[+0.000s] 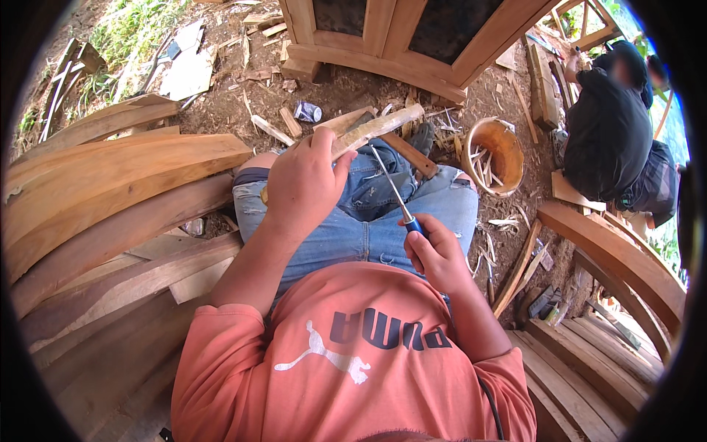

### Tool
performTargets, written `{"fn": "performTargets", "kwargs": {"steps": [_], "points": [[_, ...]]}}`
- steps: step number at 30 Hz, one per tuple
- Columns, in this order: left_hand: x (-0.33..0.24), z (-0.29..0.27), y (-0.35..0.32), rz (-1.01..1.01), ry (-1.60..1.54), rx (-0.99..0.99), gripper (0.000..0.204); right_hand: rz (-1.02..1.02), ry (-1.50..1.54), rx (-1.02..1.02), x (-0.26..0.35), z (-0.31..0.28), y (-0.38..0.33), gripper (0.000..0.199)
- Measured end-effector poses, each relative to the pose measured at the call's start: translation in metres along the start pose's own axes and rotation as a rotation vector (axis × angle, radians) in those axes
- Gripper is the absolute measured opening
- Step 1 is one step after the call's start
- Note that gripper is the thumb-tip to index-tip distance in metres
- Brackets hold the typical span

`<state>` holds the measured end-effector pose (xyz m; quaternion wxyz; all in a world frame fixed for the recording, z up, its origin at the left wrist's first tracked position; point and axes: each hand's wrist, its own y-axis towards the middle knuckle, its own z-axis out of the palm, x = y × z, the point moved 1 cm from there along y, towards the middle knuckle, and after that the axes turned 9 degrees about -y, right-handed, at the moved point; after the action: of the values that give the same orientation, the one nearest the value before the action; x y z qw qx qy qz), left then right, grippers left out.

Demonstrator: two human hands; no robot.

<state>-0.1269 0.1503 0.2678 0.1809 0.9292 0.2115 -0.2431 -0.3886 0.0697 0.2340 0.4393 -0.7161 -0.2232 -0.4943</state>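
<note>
My left hand point(305, 180) is closed around a narrow, pale length of wood point(383, 125). The wood slants up to the right above my knees, its far end free. In my right hand point(436, 254) is a blue-handled tool with a long thin steel shaft point(390, 180); whether it is a chisel or a screwdriver I cannot tell. Its shaft points up and left, and the tip sits just below the wood, seemingly apart from it. My fingers hide part of the handle. Both hands are over my lap, across torn blue jeans point(342, 239).
Curved timber boards point(125, 166) are stacked at my left; more curved beams point(618, 258) lie at right. A yellowish bucket point(508, 158) holds wood shavings. A panelled wooden frame point(375, 55) stands ahead. A crumpled can point(308, 112) lies among scraps. A person in dark clothes point(607, 125) crouches at far right.
</note>
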Motion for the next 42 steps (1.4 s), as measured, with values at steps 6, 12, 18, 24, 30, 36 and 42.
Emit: {"fn": "performTargets", "kwargs": {"steps": [6, 12, 18, 24, 30, 36, 42], "points": [[0.007, 0.010, 0.002, 0.050, -0.002, -0.044, 0.037, -0.009, 0.007, 0.001, -0.003, 0.003, 0.007, 0.025], [0.012, 0.009, 0.003, 0.140, -0.037, -0.094, 0.035, 0.067, 0.006, 0.024, 0.000, 0.003, 0.012, 0.026], [0.012, 0.000, 0.004, -0.172, -0.273, 0.150, 0.038, 0.052, 0.030, 0.030, -0.002, 0.005, 0.011, 0.027], [0.030, 0.003, -0.001, -0.290, -0.597, 0.241, 0.044, 0.043, 0.120, -0.008, -0.005, -0.004, 0.009, 0.030], [0.033, 0.005, -0.003, -0.364, -0.766, 0.328, 0.044, 0.048, 0.129, -0.015, -0.008, -0.008, 0.006, 0.032], [0.040, 0.006, 0.014, -0.375, -0.566, 0.264, 0.045, 0.037, 0.040, -0.047, -0.008, -0.007, 0.012, 0.048], [0.100, 0.040, 0.075, -0.275, -0.264, 0.233, 0.043, 0.102, 0.097, -0.070, -0.024, -0.021, 0.041, 0.053]]}}
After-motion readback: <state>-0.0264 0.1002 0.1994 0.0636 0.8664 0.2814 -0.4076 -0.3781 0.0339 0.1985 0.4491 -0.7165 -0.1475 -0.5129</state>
